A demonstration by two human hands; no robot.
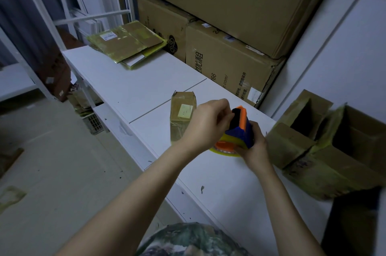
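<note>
at the far left end of the white counter (129, 88) a stack of flattened cardboard (125, 46), banded with yellowish tape, is seen lying flat. nearer the middle, a small taped parcel (182, 115) with a pale label is set on the counter, just behind the left hand (206, 124).

the left hand's grip is drawn together, with the fingertips bunched against the upper end of the tape dispenser (238, 132); exactly what is pinched there is hidden by the fingers. the dispenser is held just above the counter's near edge, between the two hands. its long axis is stood nearly upright, tipped a little to the right, with the orange toothed end pointed up and away and the yellowish tape roll (224, 150) turned down towards the counter.

the right hand (253, 147) is clamped round the blue body and the roll from the right, so the dispenser rises above and left of that grip.

further right, open cardboard boxes (325, 140) are stood on the counter, and large cartons (229, 63) are stacked behind against the wall.
</note>
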